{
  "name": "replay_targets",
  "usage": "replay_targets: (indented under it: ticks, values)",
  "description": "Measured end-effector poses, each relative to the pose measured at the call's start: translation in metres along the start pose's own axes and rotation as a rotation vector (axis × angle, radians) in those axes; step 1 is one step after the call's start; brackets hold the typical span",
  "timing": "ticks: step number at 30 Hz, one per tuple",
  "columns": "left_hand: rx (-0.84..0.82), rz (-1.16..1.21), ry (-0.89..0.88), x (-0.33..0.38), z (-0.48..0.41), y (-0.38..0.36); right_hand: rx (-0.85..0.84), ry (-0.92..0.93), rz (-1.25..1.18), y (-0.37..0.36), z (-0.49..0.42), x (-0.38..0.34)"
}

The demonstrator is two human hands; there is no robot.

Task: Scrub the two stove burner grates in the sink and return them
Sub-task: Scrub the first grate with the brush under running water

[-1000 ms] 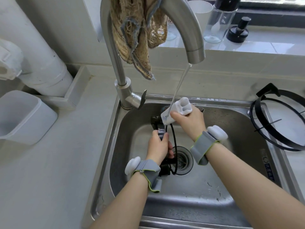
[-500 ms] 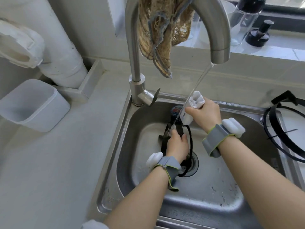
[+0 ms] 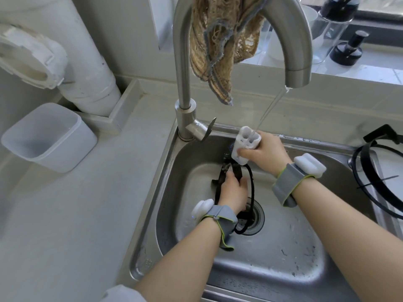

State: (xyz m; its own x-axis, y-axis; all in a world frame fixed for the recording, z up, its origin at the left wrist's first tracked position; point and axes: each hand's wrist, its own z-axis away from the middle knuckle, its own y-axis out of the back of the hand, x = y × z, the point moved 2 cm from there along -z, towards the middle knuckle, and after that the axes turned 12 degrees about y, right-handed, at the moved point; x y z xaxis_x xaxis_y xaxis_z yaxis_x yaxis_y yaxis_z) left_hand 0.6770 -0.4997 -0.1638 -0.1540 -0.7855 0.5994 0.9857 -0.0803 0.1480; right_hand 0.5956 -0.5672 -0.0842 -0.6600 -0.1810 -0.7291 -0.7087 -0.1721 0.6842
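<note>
Left hand (image 3: pixel 232 192) grip curled round black round wire burner grate (image 3: pixel 253 188) stood on edge by the drain of the steel sink (image 3: pixel 165 171), right hand (image 3: pixel 265 151) grip wrapped on white lobed plastic scrub brush (image 3: pixel 246 144) under the tap stream, so brace the grate firmly and work each prong; second black grate (image 3: pixel 381 132) sits on the counter at the sink's right edge.

Grate (image 3: pixel 237 172) stands in sink (image 3: pixel 283 269), second grate (image 3: pixel 380 134) rightward.
</note>
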Motion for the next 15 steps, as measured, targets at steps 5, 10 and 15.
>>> replay_targets:
  ticks: [5,10,15]
  values:
    - [0.009,0.044,0.015,-0.001,0.002,-0.008,-0.221,0.114,0.051,-0.003,-0.006,-0.011]
    - [-0.005,-0.03,-0.027,-0.001,0.002,0.003,-0.251,0.032,0.16,0.019,-0.013,-0.006]
    - [-0.017,-0.044,-0.033,-0.001,0.0,-0.004,-0.184,0.097,0.062,-0.014,-0.003,-0.018]
